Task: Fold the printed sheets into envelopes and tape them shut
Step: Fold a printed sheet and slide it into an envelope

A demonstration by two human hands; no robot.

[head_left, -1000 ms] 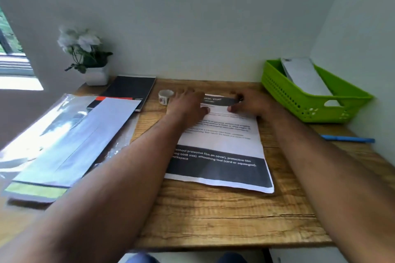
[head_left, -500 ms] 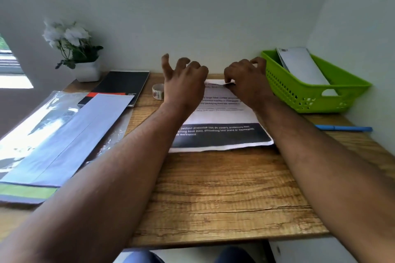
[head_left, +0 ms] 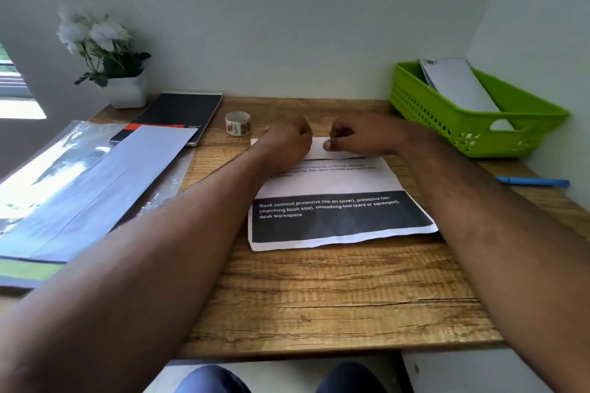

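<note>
Bare wooden desk [head_left: 319,297] open across the near edge. Blocked far left by tape roll [head_left: 238,123], notebook [head_left: 182,113] and flower pot [head_left: 126,91]; left by plastic sleeves [head_left: 79,185]; far right by green basket [head_left: 472,118]; right by blue pen [head_left: 533,182].

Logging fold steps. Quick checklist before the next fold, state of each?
1. Top flap of the printed sheet folded over toward the person: ok, white back shows.
2. Left hand and right hand on the flap: ok, both rest on it with curled fingers.
3. Crease sharp along its full width: cannot tell, the hands cover much of it.
4. Sheet's near edge flat on the desk: not ok, slightly wavy.
5. Tape roll within reach: ok, just left of the left hand.
</note>
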